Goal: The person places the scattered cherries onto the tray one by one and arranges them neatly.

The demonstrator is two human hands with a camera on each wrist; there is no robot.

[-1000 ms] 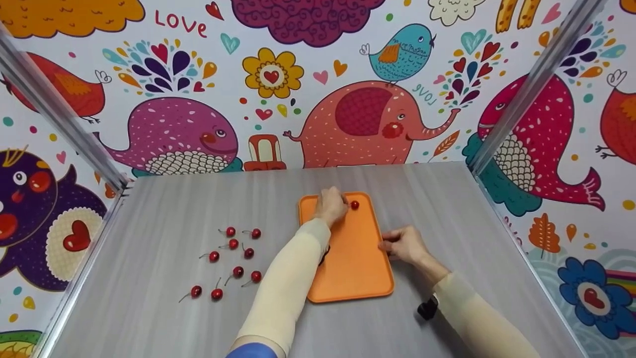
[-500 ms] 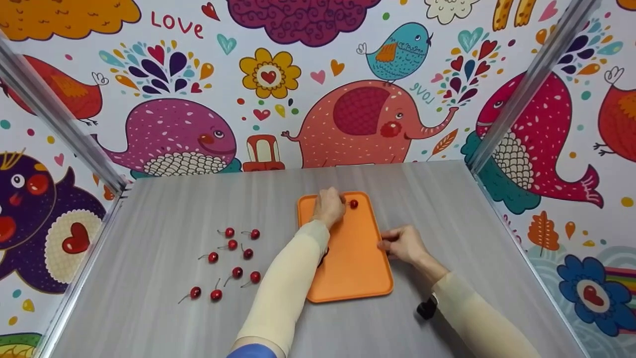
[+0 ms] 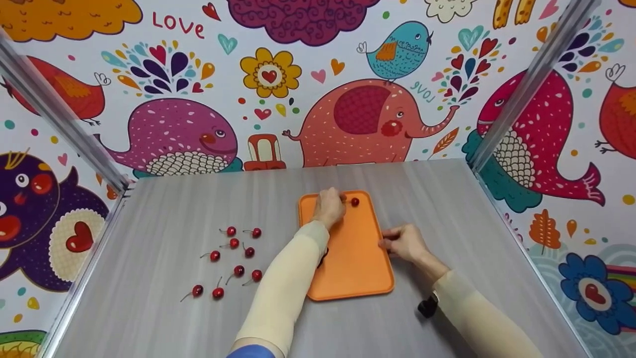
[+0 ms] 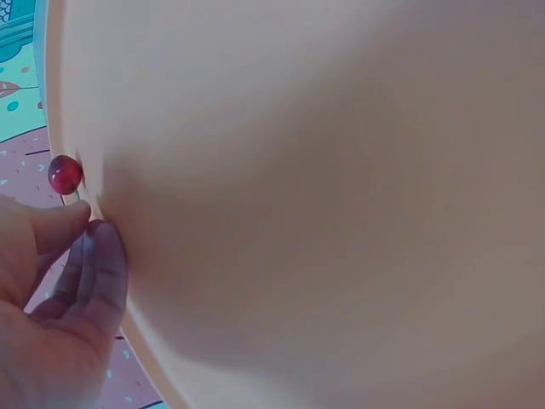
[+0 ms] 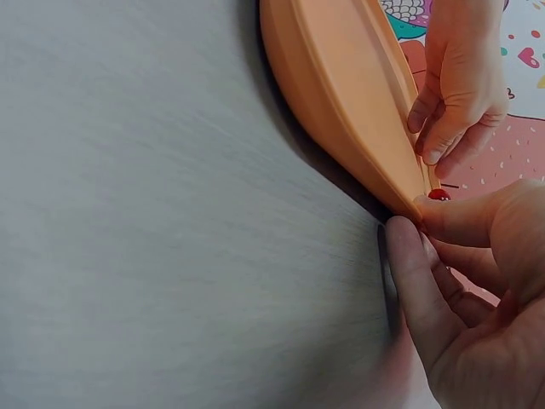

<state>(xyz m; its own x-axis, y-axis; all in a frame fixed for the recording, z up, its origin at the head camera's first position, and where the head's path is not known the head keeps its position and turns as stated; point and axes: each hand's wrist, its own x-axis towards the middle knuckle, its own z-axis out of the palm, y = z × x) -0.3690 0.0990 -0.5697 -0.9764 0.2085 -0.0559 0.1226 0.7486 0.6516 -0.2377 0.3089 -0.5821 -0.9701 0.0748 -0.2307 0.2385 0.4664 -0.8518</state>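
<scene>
An orange tray (image 3: 350, 263) lies on the grey table, its long side pointing away from me. Over its far end, my left hand (image 3: 330, 208) pinches a red cherry (image 3: 355, 202) by the stem. The left wrist view has this cherry (image 4: 65, 175) just beyond the thumb and fingertips, near the tray's edge. On the tray's right side, my right hand (image 3: 408, 243) grips the rim between thumb and fingers. The right wrist view shows that thumb (image 5: 460, 221) on the rim, with the left hand (image 5: 464, 94) behind it.
Several loose cherries with stems, among them one cherry (image 3: 217, 293) near the front, lie scattered on the table (image 3: 164, 214) left of the tray. A patterned wall (image 3: 278, 30) closes off the back, and metal posts (image 3: 64, 109) stand at both sides.
</scene>
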